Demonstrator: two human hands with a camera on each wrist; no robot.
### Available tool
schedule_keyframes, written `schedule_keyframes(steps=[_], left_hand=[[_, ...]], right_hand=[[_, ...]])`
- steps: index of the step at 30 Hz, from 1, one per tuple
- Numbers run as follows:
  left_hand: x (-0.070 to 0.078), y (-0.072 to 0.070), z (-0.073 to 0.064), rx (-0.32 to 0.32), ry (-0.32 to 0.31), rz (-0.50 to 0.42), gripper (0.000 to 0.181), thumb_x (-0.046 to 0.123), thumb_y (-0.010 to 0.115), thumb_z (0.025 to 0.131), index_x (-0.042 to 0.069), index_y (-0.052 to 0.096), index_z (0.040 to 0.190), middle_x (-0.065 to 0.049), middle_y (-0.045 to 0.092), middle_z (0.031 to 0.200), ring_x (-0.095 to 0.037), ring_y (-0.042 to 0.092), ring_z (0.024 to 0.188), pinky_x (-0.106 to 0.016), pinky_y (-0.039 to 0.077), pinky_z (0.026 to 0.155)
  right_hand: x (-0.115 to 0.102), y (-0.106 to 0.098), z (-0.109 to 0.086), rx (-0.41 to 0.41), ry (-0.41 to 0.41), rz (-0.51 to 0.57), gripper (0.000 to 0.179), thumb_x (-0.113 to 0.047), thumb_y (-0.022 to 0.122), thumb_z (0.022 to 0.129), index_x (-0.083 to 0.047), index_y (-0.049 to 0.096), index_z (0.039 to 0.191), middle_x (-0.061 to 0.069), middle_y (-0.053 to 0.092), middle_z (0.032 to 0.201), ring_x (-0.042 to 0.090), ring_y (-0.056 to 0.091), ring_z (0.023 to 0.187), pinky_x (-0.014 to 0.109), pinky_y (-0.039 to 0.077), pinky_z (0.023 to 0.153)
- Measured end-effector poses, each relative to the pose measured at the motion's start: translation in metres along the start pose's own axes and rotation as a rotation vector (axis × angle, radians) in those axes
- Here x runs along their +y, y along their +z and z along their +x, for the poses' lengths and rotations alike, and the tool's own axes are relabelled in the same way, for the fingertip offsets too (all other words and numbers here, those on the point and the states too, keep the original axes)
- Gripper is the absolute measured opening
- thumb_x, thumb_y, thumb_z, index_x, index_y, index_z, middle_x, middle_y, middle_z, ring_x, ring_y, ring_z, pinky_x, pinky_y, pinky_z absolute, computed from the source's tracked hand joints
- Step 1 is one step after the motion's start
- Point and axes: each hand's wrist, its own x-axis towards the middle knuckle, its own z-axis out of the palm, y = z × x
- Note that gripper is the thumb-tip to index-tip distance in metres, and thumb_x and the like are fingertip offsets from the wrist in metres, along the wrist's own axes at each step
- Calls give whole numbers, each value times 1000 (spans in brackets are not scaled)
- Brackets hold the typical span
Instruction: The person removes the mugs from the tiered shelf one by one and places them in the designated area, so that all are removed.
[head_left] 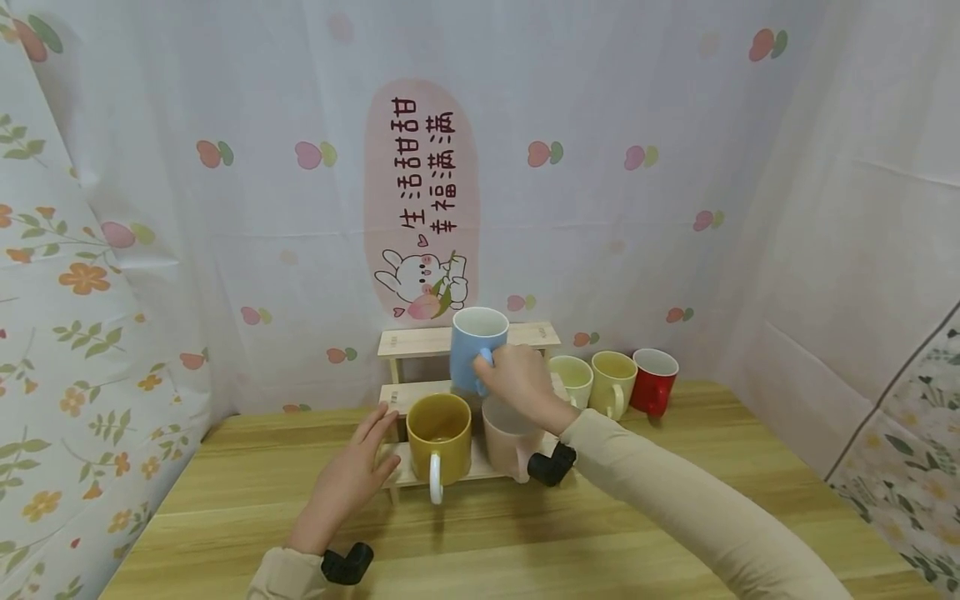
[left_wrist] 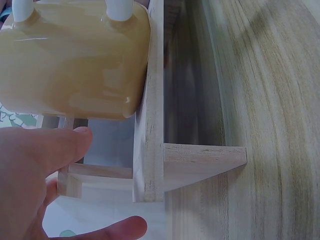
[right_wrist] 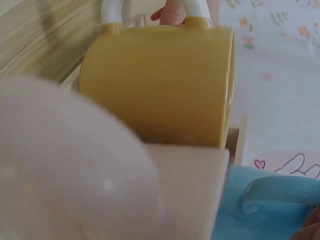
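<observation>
My right hand (head_left: 525, 383) grips a light blue mug (head_left: 468, 358) by its handle, and the mug stands upright over the middle step of a three-step wooden rack (head_left: 416, 342). In the right wrist view only part of the blue mug (right_wrist: 265, 220) shows. On the bottom step sits a mustard-yellow mug (head_left: 429, 454) with a white handle facing the front. Right of it is a pale pink mug (head_left: 506, 437), partly covered by the right hand. My left hand (head_left: 352, 475) is at the rack's left end with fingers extended, the fingertips right at the middle step's edge.
On the wooden table (head_left: 247, 500), right of the rack, a pale green mug (head_left: 573, 379), a light yellow mug (head_left: 611, 383) and a red mug (head_left: 652, 383) stand in a row. A patterned curtain (head_left: 285, 208) hangs behind the rack, with more cloth at both sides.
</observation>
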Motion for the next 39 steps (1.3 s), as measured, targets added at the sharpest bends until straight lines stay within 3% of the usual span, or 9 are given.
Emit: schedule_keyframes(steps=[8, 16, 26, 39], left_hand=[[0, 1, 2, -4, -8, 13, 64, 21, 66, 91, 12, 37, 147, -7, 25, 157, -9, 48, 52, -27, 35, 48], [0, 2, 1, -6, 2, 16, 64, 21, 65, 92, 13, 36, 148, -7, 25, 157, -8, 44, 48, -26, 35, 47], [-1, 1, 2, -4, -1, 10, 64, 20, 65, 92, 13, 36, 148, -6, 25, 157, -7, 48, 52, -27, 36, 48], [-1, 1, 1, -10, -4, 13, 64, 22, 64, 93, 14, 34, 149, -5, 24, 158, -7, 44, 48, -26, 35, 47]], right_hand=[[13, -10, -1, -20, 11, 24, 45, -23, 44, 88, -15, 39, 44, -4, 43, 42, 12, 37, 42, 25, 25, 43], [33, -24, -6, 26, -14, 10, 45, -20, 46, 88, -16, 29, 46, -6, 27, 42, 9, 25, 42, 22, 19, 40], [58, -42, -18, 76, -38, -16, 47, -17, 46, 90, -14, 29, 46, -4, 25, 44, 11, 23, 44, 23, 19, 43], [98, -55, -38, 135, 4, -47, 46, -16, 45, 91, -15, 27, 49, -5, 25, 46, 10, 23, 43, 23, 19, 41]])
